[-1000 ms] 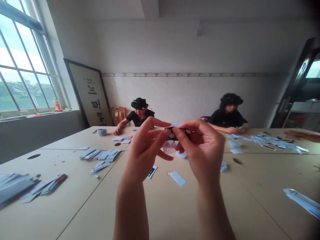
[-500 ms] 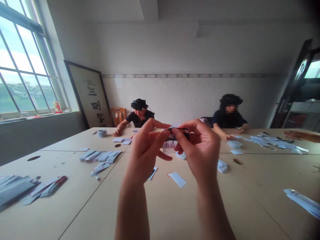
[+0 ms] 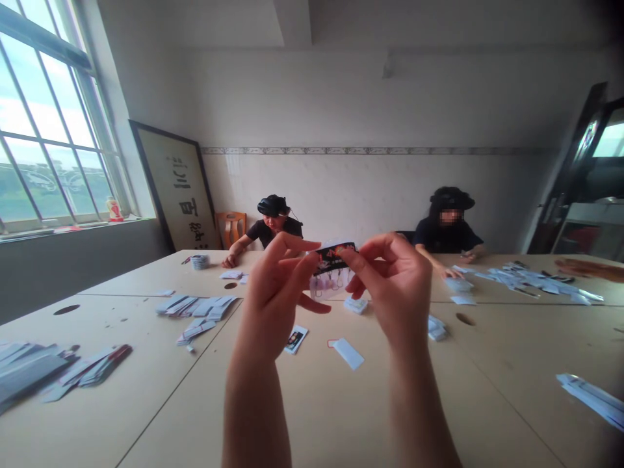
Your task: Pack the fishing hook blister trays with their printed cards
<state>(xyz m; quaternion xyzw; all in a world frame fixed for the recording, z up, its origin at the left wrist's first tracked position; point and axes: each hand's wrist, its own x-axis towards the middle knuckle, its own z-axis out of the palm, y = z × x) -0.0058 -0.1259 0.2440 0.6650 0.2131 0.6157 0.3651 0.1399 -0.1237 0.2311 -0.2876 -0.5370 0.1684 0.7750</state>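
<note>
Both hands are raised over the table and hold one small clear packet with a black label strip along its top. Hook-like shapes show through its clear part. My left hand pinches the label's left end, some fingers spread below. At the right end, the thumb and fingers of my right hand grip the packet. Beneath the hands lie a white card and a small printed card.
Paper-strip piles lie at the left, far left and right. Two people sit across the table. More packets lie at the back right. Another person's hand reaches in there.
The packet has tilted, its right end up, and more of its label and clear part shows. My right thumb has shifted right along the label. The view has moved slightly.
</note>
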